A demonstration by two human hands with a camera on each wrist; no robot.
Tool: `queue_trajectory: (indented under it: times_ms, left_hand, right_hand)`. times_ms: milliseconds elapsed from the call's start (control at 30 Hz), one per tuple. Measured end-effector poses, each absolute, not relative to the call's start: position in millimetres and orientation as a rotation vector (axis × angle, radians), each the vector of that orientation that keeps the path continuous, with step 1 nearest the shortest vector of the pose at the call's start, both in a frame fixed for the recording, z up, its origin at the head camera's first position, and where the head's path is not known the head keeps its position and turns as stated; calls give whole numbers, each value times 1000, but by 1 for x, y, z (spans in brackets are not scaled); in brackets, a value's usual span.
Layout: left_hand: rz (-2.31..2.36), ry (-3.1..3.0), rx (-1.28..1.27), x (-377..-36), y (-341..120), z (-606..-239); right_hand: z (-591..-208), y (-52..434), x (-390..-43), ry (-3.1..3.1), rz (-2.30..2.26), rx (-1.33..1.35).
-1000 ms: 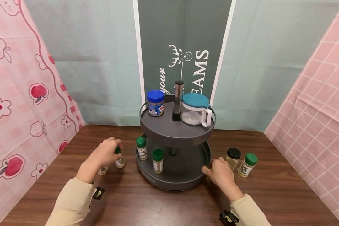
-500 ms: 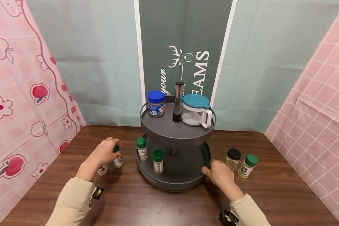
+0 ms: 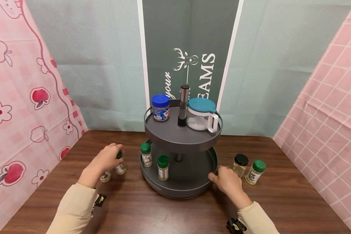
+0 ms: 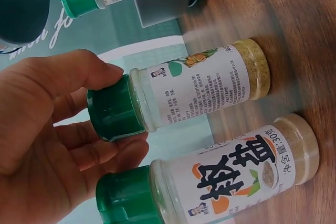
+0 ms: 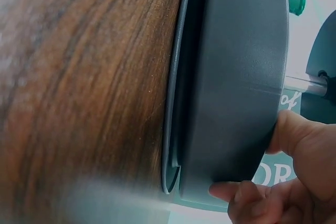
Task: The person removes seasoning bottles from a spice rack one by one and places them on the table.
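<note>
My left hand holds a spice bottle by its green cap, thumb on one side and fingers on the other. The bottle stands upright on the table. Close beside it is a second green-capped spice bottle, partly hidden by my hand in the head view. With thumb and curled fingers, my right hand grips the rim of the lower tier of a dark grey two-tier turntable rack. Two green-capped bottles stand on that lower tier, one at its left edge and one nearer the front.
On the upper tier are a blue-lidded jar and a clear seasoning pot with a teal lid and white handle. Right of the rack, a black-lidded jar and a green-capped bottle stand on the wooden table.
My left hand has shifted slightly left, bringing its spice bottle closer to the other one. My right hand stays on the rack's rim, and the rack has not visibly turned.
</note>
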State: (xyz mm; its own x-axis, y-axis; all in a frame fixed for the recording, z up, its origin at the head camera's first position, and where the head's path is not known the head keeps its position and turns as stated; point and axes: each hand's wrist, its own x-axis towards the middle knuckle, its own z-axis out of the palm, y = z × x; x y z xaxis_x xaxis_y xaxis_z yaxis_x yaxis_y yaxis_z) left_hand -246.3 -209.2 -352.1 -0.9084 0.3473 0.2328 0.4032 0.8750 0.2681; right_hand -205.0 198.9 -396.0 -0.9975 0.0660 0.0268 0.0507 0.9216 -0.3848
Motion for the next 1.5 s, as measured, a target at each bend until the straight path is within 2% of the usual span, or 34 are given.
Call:
queue_trajectory:
  times_ms: [733, 1133, 1500]
  left_hand:
    - [-399, -2848, -535, -240, -205, -342]
    - [-431, -2774, -670, -229, -182, -327]
    - [-576, -2792, -765, -223, -163, -335]
  right_hand:
    - [-397, 200, -206, -3051, 620, -90]
    - [-390, 201, -208, -3080, 643, -97]
    - [-388, 198, -209, -3080, 644, -123]
